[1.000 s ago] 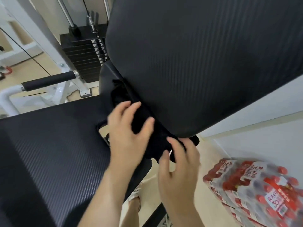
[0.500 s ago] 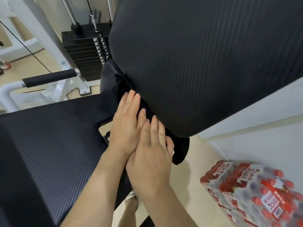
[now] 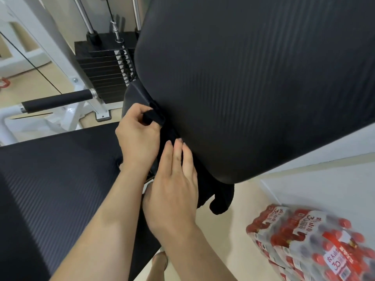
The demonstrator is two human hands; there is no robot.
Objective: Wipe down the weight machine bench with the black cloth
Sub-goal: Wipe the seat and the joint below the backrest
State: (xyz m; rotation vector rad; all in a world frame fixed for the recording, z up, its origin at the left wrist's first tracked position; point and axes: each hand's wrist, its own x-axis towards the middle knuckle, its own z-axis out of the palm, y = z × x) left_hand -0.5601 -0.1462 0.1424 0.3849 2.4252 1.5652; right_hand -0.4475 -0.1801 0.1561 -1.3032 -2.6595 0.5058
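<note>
The weight machine bench has a ribbed black seat pad (image 3: pixel 56 179) at the lower left and a big tilted back pad (image 3: pixel 253 82) filling the upper right. The black cloth (image 3: pixel 221 199) lies in the gap between the two pads, and its end hangs below the back pad's lower edge. My left hand (image 3: pixel 138 136) pinches a fold of the cloth between thumb and fingers at the gap. My right hand (image 3: pixel 174 183) lies flat with straight fingers, pressing the cloth against the back pad's underside.
A black weight stack (image 3: pixel 105 72) with steel guide rods stands behind the bench. A foam-covered handle (image 3: pixel 58 100) on the white frame (image 3: pixel 40 122) sticks out at the left. A shrink-wrapped pack of red-capped bottles (image 3: pixel 316 246) lies on the beige floor at the lower right.
My left hand has gone from lying flat to pinching a fold of the cloth. My right hand has slid off the left one and now presses the cloth lower down.
</note>
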